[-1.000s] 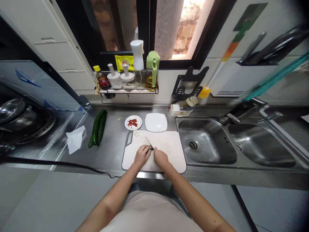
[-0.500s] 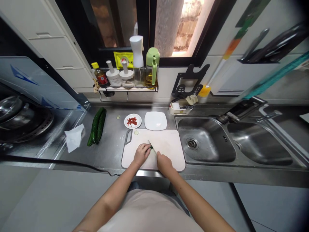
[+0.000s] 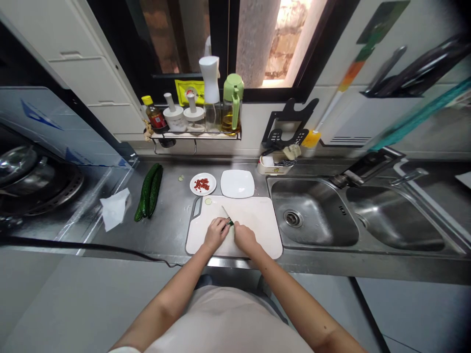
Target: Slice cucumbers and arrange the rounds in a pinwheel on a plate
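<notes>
Pale beige top, bare forearms (no sleeves visible), bare hands [image 3: 231, 235]

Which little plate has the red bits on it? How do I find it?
Find the white cutting board in front of the sink. Just behind its left corner sits the small round plate with red bits; the square plate beside it holds nothing.

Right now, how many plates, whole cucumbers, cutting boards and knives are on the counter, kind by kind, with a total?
Plates: 2, round plate with red bits, square plate
Whole cucumbers: 2
Cutting boards: 1
Knives: 1, in the right hand
Total: 6
</notes>
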